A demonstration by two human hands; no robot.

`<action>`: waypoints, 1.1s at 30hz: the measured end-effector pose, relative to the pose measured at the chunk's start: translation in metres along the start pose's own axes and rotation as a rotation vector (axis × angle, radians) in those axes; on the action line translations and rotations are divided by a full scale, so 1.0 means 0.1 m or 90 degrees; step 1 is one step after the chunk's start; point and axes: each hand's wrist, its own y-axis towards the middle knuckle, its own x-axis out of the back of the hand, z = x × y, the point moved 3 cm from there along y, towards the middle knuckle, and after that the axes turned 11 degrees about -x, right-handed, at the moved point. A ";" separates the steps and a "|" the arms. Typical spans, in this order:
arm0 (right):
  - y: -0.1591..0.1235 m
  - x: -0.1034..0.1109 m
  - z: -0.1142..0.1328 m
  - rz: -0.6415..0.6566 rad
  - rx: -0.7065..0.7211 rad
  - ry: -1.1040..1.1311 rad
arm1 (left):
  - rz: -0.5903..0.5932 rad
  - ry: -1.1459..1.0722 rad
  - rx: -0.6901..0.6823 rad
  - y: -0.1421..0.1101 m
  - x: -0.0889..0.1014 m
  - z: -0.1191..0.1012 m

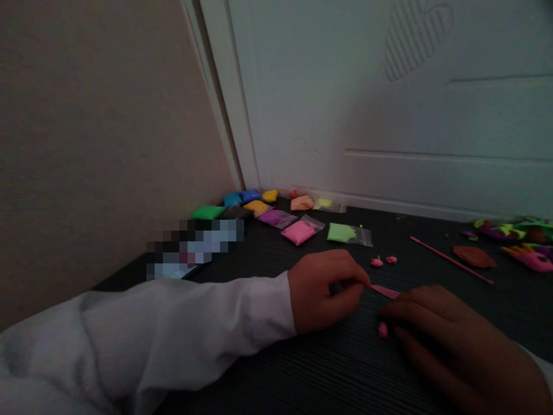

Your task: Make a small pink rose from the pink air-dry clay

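Note:
My left hand [326,293] is closed in a pinch at the narrow end of a flat pink strip [386,291], just over the dark table. The strip's wider end runs under the fingers of my right hand [458,340], which are curled over it. Whether the strip is clay or a plastic tool, I cannot tell. Just below the right fingertips is a small pink clay lump [383,329]. Farther back lie two little pink clay pieces, a bud-like one [377,262] with a green tip and a smaller one [391,260].
A thin pink stick [451,259] and a reddish-brown flat piece [474,256] lie at right, near colourful clay shapes [529,257]. Bags of clay, including pink [300,230] and light green [341,233], line the back. A blurred-out device [199,248] is at left. A white panel [302,86] stands behind.

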 end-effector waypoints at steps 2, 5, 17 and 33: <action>-0.01 -0.02 -0.02 -0.010 0.017 0.000 | 0.029 0.013 -0.044 -0.01 0.00 -0.12; -0.02 -0.03 -0.04 -0.023 0.025 -0.002 | 0.154 0.065 -0.137 -0.08 -0.04 -0.36; -0.04 -0.05 -0.07 -0.031 -0.002 0.001 | 0.041 0.512 0.228 -0.76 0.80 -0.21; -0.05 -0.02 -0.15 -0.017 0.051 -0.061 | 0.112 0.403 0.639 -1.70 1.53 0.35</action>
